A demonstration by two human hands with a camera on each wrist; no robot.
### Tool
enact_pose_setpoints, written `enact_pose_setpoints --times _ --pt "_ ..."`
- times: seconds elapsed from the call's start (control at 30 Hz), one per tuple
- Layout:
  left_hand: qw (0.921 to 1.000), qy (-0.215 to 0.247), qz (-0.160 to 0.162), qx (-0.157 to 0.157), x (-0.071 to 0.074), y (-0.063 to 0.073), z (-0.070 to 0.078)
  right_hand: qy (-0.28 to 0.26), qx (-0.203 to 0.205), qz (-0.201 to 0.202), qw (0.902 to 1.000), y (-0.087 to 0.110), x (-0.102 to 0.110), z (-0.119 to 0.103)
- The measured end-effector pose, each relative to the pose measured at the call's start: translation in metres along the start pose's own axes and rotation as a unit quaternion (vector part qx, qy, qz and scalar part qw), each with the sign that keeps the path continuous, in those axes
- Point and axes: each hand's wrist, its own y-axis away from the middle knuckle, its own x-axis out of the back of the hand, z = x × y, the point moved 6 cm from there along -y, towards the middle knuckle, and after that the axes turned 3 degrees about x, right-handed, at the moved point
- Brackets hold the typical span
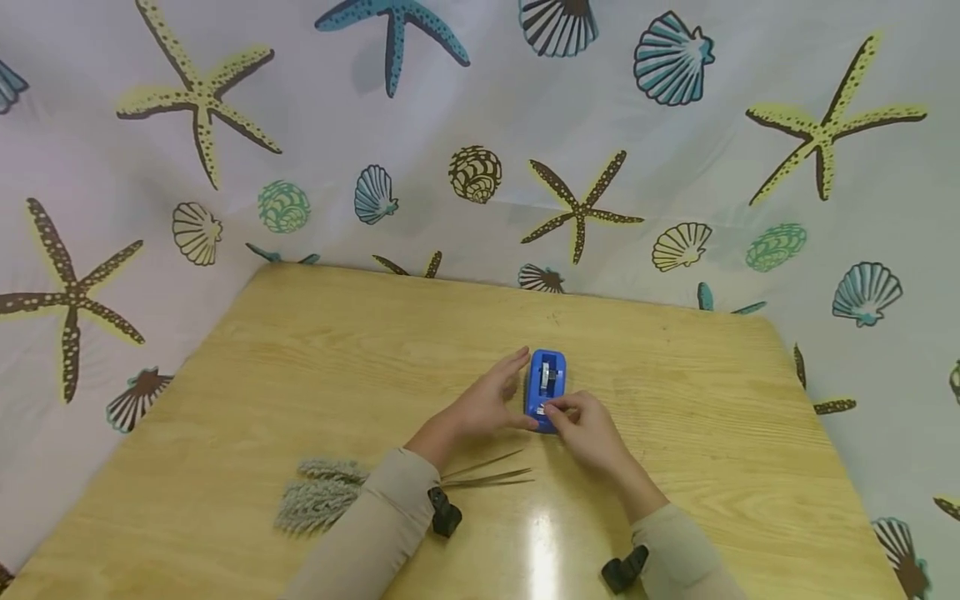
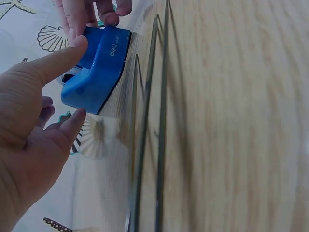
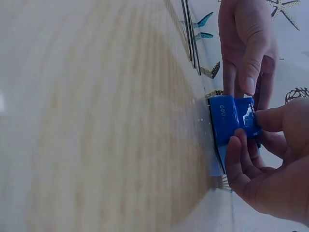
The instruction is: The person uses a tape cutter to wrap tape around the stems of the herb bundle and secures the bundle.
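A blue tape dispenser (image 1: 536,385) with a roll in its well stands upright on the table, also visible in the left wrist view (image 2: 104,67). My left hand (image 1: 486,402) lies along its left side, fingers extended, the thumb touching the near end. My right hand (image 1: 588,429) is at the near, cutter end, thumb and forefinger pinched together there. Clear tape between those fingertips is too small to make out. In the right wrist view, the right hand's other fingers (image 3: 236,150) curl against the dispenser's side.
Several dried grey-green flower spikes (image 1: 318,500) lie on the wooden table (image 1: 360,333) left of the dispenser, partly under the left forearm. Their thin stems (image 1: 495,479) point right, just in front of the hands. A shell-and-starfish patterned cloth (image 1: 450,117) borders the table's back and sides.
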Motion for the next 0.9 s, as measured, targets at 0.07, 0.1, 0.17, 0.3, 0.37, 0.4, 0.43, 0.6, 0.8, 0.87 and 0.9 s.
enact_pose_setpoints --times 0.07,0.1,0.17,0.3,0.37,0.4,0.43,0.6,0.8,0.87,0.9 --pt "0.9996 0.029 -0.006 0.000 -0.003 -0.003 -0.001 -0.025 -0.023 0.004 0.9994 -0.002 -0.001 0.003" --pt "0.9994 0.034 -0.010 -0.002 -0.004 -0.005 0.000 -0.040 -0.036 0.006 0.9985 -0.002 -0.001 0.004" --pt "0.9997 0.016 -0.014 -0.010 -0.007 -0.009 0.001 -0.066 -0.060 0.012 0.9959 -0.003 -0.001 0.007" --pt "0.9975 -0.068 -0.009 -0.019 -0.010 -0.015 0.004 -0.095 -0.093 0.028 0.9907 -0.005 -0.003 0.011" --pt "0.9944 -0.104 -0.001 -0.022 -0.010 -0.017 0.005 -0.099 -0.099 0.034 0.9896 -0.005 -0.004 0.013" --pt "0.9937 -0.110 0.003 -0.020 -0.010 -0.018 0.005 -0.098 -0.099 0.035 0.9897 -0.005 -0.005 0.013" --pt "0.9937 -0.111 0.008 -0.016 -0.009 -0.019 0.004 -0.097 -0.100 0.035 0.9897 -0.005 -0.006 0.012" --pt "0.9944 -0.105 0.012 0.001 -0.008 -0.019 -0.001 -0.075 -0.090 0.027 0.9928 -0.003 -0.010 0.010" --pt "0.9947 -0.100 0.016 -0.014 -0.010 -0.022 0.003 -0.085 -0.077 0.024 0.9931 -0.001 -0.009 0.006" --pt "0.9941 -0.105 0.020 -0.015 -0.011 -0.023 0.005 -0.108 -0.079 0.022 0.9908 0.000 -0.008 0.005" --pt "0.9942 -0.105 0.020 -0.014 -0.012 -0.024 0.006 -0.119 -0.081 0.021 0.9893 0.001 -0.008 0.006"
